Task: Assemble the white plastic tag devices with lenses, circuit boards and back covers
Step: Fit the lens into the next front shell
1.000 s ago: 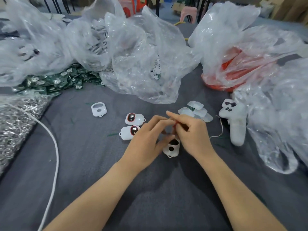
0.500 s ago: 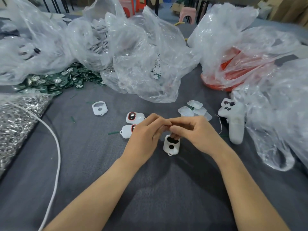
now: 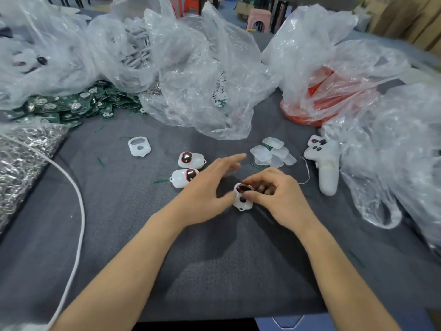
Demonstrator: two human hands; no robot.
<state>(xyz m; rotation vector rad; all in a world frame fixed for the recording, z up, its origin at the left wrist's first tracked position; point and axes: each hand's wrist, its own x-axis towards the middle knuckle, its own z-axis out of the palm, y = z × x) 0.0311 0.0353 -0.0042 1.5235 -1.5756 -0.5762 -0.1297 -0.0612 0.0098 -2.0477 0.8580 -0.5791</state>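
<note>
At right fingers (image 3: 259, 179), white red-lensed tag (image 3: 239, 204)

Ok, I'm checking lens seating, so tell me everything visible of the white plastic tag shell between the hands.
The white plastic tag shell lies flat on the grey cloth table, loop tab toward the person. It looks smooth and glossy, with a small round hole mid-body. A dark red-rimmed oval lens sits at its far opening, seemingly tilted, pinched by the right hand. The thumb of the left hand seems to touch its left edge.
</note>
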